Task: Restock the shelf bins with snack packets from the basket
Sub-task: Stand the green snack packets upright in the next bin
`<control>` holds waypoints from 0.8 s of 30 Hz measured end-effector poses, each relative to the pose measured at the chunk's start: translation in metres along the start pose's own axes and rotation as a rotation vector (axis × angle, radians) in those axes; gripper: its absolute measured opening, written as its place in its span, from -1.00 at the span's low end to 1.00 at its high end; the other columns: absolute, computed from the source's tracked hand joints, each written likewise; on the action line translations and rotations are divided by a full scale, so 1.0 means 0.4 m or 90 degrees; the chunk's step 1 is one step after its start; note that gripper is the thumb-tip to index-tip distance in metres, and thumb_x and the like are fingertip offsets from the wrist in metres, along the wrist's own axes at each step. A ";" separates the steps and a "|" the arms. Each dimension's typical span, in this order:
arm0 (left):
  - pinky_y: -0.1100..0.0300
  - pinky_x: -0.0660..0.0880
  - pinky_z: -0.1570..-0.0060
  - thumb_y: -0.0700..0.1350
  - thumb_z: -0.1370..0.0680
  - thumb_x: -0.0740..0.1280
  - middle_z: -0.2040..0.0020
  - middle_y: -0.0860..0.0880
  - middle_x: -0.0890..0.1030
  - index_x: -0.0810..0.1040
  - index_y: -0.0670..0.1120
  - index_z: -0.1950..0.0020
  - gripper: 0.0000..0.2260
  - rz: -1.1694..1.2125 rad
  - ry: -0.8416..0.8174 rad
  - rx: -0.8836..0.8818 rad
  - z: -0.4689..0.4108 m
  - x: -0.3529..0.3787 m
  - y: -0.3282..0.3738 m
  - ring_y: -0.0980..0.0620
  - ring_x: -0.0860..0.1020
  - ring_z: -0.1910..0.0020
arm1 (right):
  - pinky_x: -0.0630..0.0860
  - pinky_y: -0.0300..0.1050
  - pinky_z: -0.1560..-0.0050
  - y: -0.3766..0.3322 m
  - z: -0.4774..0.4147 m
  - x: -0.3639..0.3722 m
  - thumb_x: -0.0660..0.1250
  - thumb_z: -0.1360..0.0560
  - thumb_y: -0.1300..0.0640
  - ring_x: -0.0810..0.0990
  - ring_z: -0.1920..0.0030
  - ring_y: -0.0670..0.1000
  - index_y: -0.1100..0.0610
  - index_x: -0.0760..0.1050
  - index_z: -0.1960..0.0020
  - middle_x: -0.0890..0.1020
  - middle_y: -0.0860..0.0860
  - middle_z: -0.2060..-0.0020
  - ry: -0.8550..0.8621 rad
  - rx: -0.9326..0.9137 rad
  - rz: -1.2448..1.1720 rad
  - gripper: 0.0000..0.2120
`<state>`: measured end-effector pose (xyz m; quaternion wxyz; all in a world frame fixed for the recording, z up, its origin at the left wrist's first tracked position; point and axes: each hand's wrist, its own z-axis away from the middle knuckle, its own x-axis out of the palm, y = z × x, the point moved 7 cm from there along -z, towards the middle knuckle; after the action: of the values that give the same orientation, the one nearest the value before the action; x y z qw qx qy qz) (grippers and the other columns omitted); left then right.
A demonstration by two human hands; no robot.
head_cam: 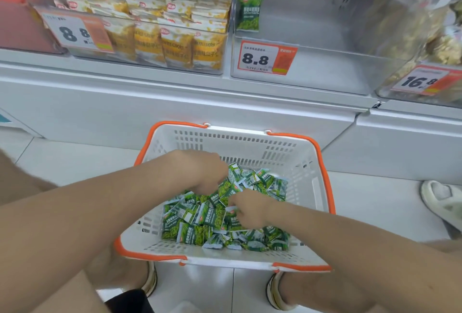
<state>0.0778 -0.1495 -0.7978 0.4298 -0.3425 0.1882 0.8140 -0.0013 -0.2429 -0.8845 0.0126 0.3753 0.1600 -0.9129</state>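
Barely begun, by the look of the stock: straight above the basket [225, 137], past the white ledge [175, 92], a clear middle bin [325, 67] behind an 8.8 tag [265, 59], holding a single upright green packet [250, 7] and otherwise bare plastic. Inside the basket, a thick heap [197, 222] of matching packets, spread over most of the bottom and not yet lifted out. Left hand [207, 170] buried in the far side of that heap, fingers curled round a clutch of packets; right hand [250, 209] at the heap's middle, pinching a few more. Left to do, then, nearly everything: handful after handful up into the bare bin. Up and left of the basket, a yellow bin [160, 25] already packed full, probably needing nothing; up and right, a third bin [412, 37] of pale wrapped snacks. Beneath the basket, a glossy pale tiled floor [75, 162]; to its right, a light shoe [442, 200]; at its near rim, the person's own feet on either side.
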 end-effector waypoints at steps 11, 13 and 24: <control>0.09 0.66 0.15 -0.05 -0.41 0.66 0.03 -0.03 0.75 0.61 -0.13 -0.13 -0.60 0.525 0.207 -0.069 0.140 -0.204 -0.093 -0.07 0.71 0.13 | 0.48 -0.03 0.36 -0.020 0.191 -0.428 0.28 -0.49 0.18 0.49 0.47 0.06 -0.07 0.47 -0.15 0.64 -0.01 0.12 0.525 -0.068 -0.412 -0.73; -0.05 0.71 0.06 -0.21 -0.41 0.65 0.18 -0.14 0.75 0.65 -0.20 0.03 -0.75 0.688 0.280 -0.072 0.153 -0.220 -0.112 -0.11 0.74 0.18 | 0.40 -0.08 0.45 -0.026 0.218 -0.457 0.28 -0.51 0.23 0.45 0.50 0.04 -0.10 0.43 -0.14 0.63 0.02 0.13 0.567 -0.083 -0.473 -0.70; -0.23 0.68 0.03 -0.24 -0.42 0.64 0.27 -0.15 0.71 0.61 -0.16 0.07 -0.77 0.856 0.581 -0.001 0.227 -0.356 -0.160 -0.21 0.73 0.21 | 0.64 0.11 0.17 -0.037 0.301 -0.584 0.43 -0.51 0.26 0.72 0.14 0.09 0.01 0.41 -0.27 0.73 -0.01 0.04 0.784 -0.193 -0.614 -0.59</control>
<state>0.1513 -0.1404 -0.6333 -0.2706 -0.4545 0.5101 0.6783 0.0825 -0.2877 -0.6390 -0.4235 0.6959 0.4052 -0.4148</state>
